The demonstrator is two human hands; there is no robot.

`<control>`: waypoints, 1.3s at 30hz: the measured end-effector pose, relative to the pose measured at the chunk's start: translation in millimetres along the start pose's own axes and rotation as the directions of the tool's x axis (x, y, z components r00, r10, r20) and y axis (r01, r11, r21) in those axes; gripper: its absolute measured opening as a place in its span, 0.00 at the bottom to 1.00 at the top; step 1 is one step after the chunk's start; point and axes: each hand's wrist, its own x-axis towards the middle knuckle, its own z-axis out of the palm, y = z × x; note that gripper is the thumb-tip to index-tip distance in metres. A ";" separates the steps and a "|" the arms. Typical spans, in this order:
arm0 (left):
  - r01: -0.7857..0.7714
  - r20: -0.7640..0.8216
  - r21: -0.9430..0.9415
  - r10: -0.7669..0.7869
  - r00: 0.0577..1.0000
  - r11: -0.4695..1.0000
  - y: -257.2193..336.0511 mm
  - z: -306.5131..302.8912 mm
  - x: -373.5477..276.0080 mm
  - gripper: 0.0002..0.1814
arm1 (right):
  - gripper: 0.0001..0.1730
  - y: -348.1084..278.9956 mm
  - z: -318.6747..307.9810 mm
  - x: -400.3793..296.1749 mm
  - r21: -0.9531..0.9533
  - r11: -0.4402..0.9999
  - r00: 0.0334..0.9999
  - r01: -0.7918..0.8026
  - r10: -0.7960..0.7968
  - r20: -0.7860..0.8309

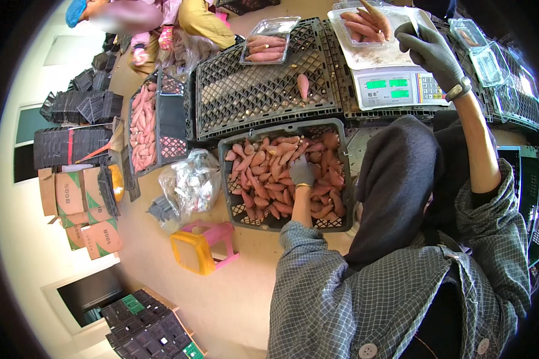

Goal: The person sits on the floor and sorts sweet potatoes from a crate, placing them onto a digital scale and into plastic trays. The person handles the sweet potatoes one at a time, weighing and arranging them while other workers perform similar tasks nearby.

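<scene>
My left hand (302, 172), in a grey glove, reaches down among the sweet potatoes (260, 181) in a black plastic crate (285, 229). Its fingertips are partly hidden, so its grip is unclear. My right hand (424, 47), gloved too, is raised over the right side of a digital scale (364, 105), fingers bent, beside the edge of a clear plastic lid (414, 22). Whether it holds that edge cannot be told. On the scale's pan, an open clear container (366, 42) holds several sweet potatoes, one standing up at a slant.
Upturned black crates (260, 89) form a work surface bearing a filled clear container (265, 49) and a loose sweet potato (303, 86). More clear containers (487, 65) lie right. Leftward are another sweet potato crate (143, 128), a plastic bag (193, 179), a stool (197, 253) and a co-worker (202, 22).
</scene>
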 end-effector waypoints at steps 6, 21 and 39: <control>0.102 -0.026 0.037 -0.101 0.995 0.994 32.7 10.1 2.3 0.18 | 0.10 -0.3 -9.8 -7.8 -0.025 1.000 1.000 -0.007 0.007 -0.020; -0.029 -0.335 -0.211 -0.044 0.941 0.977 29.1 6.5 -5.6 0.15 | 0.08 -11.9 13.8 -5.4 -0.093 0.995 1.000 0.026 -0.026 0.001; -0.547 -0.740 -0.504 -0.009 0.672 0.668 137.2 -265.4 -79.4 0.24 | 0.22 -60.2 115.7 -111.7 -0.227 0.892 0.873 0.391 -0.281 0.398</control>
